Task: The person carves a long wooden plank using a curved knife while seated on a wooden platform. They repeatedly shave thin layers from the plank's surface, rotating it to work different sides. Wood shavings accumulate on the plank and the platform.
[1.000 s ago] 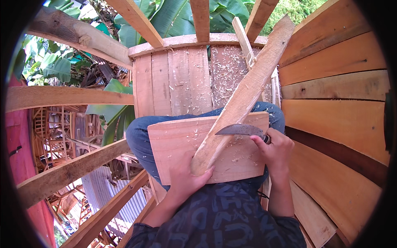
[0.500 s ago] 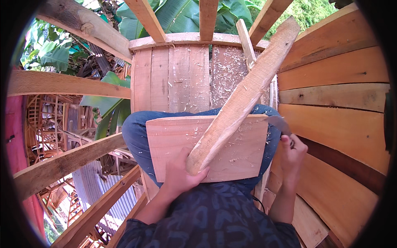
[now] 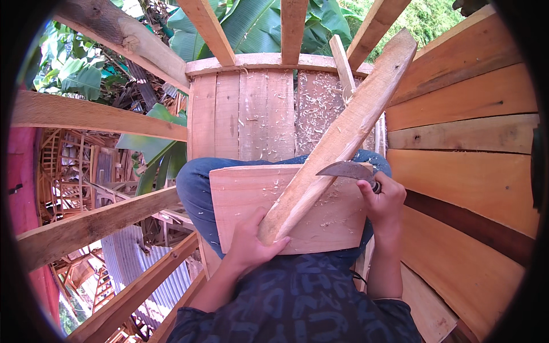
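Observation:
A long rough wooden plank (image 3: 343,134) slants from my lap up to the far right, its far end tapered. My left hand (image 3: 251,237) is closed around the plank's near end, thumb on its right edge. In my right hand (image 3: 384,197) is a knife with a curved, dark blade (image 3: 346,169), its handle mostly hidden by my fingers. The blade lies across the plank's right edge, near mid-length; I cannot tell if it is cutting in. Under the plank, a broad flat board (image 3: 246,191) rests across my crossed legs, with several shavings on it.
Wood shavings are strewn over the plank floor (image 3: 257,114) ahead. A thin stick (image 3: 342,66) leans at the far edge, close to the plank. On the right rises a wall of wide boards (image 3: 463,171). Open wooden rails (image 3: 103,223) run along the left.
My right hand has brought the curved knife leftward, from beside the board onto the plank's edge. My left hand keeps its hold on the plank. The whole view has shifted slightly.

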Action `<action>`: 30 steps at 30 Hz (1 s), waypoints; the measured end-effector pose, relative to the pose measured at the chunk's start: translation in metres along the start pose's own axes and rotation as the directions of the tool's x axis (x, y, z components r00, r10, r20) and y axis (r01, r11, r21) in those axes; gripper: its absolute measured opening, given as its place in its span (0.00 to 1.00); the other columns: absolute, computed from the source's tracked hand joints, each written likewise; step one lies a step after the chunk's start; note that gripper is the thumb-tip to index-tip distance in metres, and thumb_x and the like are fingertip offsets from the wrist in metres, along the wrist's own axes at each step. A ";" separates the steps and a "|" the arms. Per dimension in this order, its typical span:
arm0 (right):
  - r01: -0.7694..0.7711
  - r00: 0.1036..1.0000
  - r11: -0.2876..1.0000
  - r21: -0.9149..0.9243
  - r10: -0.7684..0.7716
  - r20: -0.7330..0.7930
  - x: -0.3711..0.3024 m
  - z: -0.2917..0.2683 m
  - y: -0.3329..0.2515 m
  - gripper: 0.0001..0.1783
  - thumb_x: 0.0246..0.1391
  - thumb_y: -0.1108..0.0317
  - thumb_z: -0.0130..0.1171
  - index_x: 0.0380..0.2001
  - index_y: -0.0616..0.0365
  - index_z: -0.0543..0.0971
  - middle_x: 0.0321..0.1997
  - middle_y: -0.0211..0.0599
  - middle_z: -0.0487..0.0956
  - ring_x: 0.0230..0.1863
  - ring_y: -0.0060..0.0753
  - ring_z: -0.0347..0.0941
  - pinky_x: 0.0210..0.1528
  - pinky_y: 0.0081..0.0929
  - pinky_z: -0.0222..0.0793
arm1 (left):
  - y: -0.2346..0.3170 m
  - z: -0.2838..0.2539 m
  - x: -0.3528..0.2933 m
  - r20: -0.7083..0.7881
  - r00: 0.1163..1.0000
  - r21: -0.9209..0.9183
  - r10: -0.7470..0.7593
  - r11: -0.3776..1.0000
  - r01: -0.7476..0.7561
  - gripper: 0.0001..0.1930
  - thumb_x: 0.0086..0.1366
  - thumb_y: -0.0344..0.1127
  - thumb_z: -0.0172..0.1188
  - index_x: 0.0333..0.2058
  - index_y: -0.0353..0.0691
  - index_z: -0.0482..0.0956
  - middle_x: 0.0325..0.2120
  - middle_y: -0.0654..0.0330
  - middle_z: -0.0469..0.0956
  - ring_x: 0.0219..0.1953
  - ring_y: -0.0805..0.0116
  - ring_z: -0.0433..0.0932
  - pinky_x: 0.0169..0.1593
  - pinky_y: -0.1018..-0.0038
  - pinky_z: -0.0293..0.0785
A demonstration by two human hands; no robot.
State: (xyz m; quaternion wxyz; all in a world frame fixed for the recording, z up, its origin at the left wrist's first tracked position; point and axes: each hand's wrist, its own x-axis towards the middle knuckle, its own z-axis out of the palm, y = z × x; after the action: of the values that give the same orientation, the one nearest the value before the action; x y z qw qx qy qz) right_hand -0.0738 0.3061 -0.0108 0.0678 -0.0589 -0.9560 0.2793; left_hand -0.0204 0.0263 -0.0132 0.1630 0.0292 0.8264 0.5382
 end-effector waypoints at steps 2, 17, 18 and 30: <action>0.126 0.991 0.991 0.051 -0.128 0.036 -0.016 0.012 -0.008 0.33 0.46 0.36 0.62 0.15 0.58 0.71 0.13 0.43 0.68 0.16 0.47 0.68 0.19 0.35 0.62 | -0.002 -0.001 0.000 0.016 1.000 -0.013 -0.007 1.000 0.007 0.27 0.46 0.39 0.71 0.43 0.34 0.75 0.31 0.49 0.79 0.34 0.58 0.80 0.40 0.69 0.74; -0.129 0.987 0.972 0.194 0.107 0.120 0.014 0.007 0.008 0.30 0.54 0.42 0.58 0.21 0.63 0.76 0.16 0.47 0.71 0.19 0.51 0.72 0.21 0.37 0.64 | -0.003 0.000 -0.004 -0.005 1.000 -0.027 -0.027 0.999 0.027 0.25 0.45 0.41 0.71 0.40 0.34 0.75 0.29 0.50 0.77 0.31 0.57 0.78 0.38 0.68 0.73; -0.117 0.989 0.963 0.242 0.092 0.113 0.012 0.009 0.004 0.30 0.54 0.42 0.58 0.20 0.63 0.75 0.15 0.47 0.70 0.18 0.51 0.72 0.21 0.36 0.64 | -0.004 0.000 -0.002 0.000 1.000 -0.004 -0.007 1.000 0.007 0.25 0.45 0.41 0.71 0.40 0.34 0.75 0.29 0.50 0.77 0.31 0.57 0.78 0.38 0.68 0.73; 0.059 0.993 0.964 0.260 -0.083 0.082 0.004 0.021 0.004 0.29 0.53 0.42 0.59 0.20 0.62 0.74 0.15 0.46 0.70 0.18 0.48 0.71 0.21 0.35 0.63 | -0.006 0.000 0.000 -0.005 1.000 -0.004 0.005 1.000 -0.005 0.25 0.45 0.40 0.72 0.40 0.34 0.75 0.29 0.50 0.77 0.32 0.56 0.78 0.38 0.68 0.73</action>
State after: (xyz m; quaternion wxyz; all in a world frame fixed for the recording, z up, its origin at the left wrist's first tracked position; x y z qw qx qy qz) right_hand -0.0807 0.2993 -0.0300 0.0409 -0.0022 -0.9152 0.4009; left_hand -0.0196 0.0238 -0.0183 0.1596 0.0298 0.8257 0.5402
